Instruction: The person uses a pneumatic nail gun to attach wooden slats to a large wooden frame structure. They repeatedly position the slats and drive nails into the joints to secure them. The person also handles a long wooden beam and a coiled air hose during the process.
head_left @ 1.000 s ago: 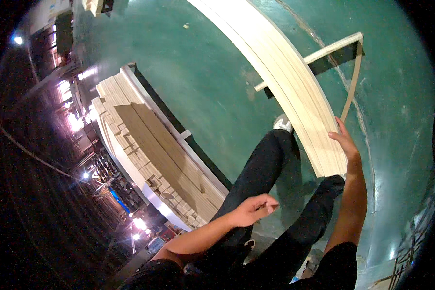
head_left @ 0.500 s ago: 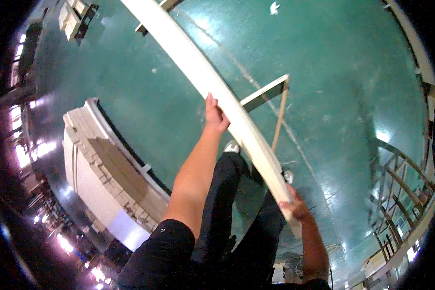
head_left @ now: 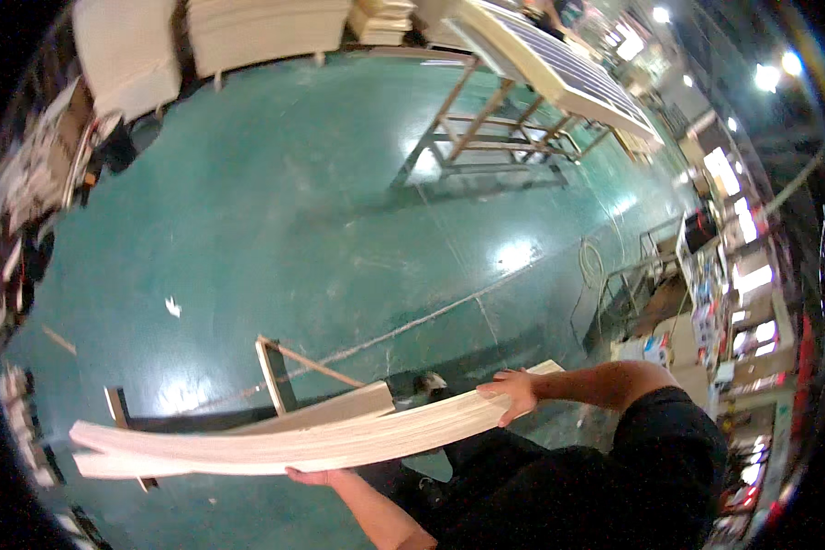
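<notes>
Long, pale wooden planks [head_left: 339,442] lie across the lower part of the view, held in front of my body. They look stacked lengthwise, and their left ends fan apart slightly. My left hand [head_left: 313,476] grips the near edge around mid-length, its fingers partly hidden under the wood. Near the right end, my right hand [head_left: 515,394] is closed over the planks with the thumb on the near side. Just beyond them, a separate board [head_left: 325,411] slants at a low angle, partly covered by the planks.
A narrow wooden support [head_left: 273,376] stands behind the planks, another [head_left: 117,408] at their left. Across the green floor is a table [head_left: 559,87] on wooden legs, a person beside it. Large panels [head_left: 266,37] line the back left. A coiled hose [head_left: 592,264] lies right.
My view has swung round to the right and lifted, bringing the far table and panels into sight. The planks now run crosswise instead of diagonally. Both hands remain on them.
</notes>
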Action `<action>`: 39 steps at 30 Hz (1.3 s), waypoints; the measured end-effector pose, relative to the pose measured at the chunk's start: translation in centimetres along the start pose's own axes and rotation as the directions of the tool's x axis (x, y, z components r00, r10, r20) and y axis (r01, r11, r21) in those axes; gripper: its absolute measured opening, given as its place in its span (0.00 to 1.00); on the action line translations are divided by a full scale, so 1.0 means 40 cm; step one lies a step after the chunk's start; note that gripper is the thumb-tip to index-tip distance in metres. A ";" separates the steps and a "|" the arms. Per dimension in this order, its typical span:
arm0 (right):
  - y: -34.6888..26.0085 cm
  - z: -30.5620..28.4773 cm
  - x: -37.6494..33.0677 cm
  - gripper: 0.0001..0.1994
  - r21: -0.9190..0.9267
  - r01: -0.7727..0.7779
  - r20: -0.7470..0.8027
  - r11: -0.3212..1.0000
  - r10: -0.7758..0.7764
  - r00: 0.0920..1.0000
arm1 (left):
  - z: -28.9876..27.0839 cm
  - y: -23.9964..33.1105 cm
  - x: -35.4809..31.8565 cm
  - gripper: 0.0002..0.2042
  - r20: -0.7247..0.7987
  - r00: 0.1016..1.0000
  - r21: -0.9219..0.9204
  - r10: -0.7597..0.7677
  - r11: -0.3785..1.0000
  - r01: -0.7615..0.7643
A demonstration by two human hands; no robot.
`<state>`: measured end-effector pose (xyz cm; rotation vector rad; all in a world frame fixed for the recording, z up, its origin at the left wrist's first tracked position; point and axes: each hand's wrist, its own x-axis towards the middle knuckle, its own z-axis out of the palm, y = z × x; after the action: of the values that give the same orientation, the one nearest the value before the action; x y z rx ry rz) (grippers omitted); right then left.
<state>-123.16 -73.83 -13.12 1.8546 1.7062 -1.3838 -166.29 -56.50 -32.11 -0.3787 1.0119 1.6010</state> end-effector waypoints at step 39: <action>1.417 -1.247 -0.772 0.49 -0.137 0.841 -0.834 -0.523 0.518 0.187 | 1.329 -1.836 -1.541 0.47 0.770 -0.437 -0.323 -0.465 0.307 -0.895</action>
<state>-46.17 -72.13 13.81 2.6407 1.4987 -4.6590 -66.22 -56.09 12.65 2.3630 0.1547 0.8963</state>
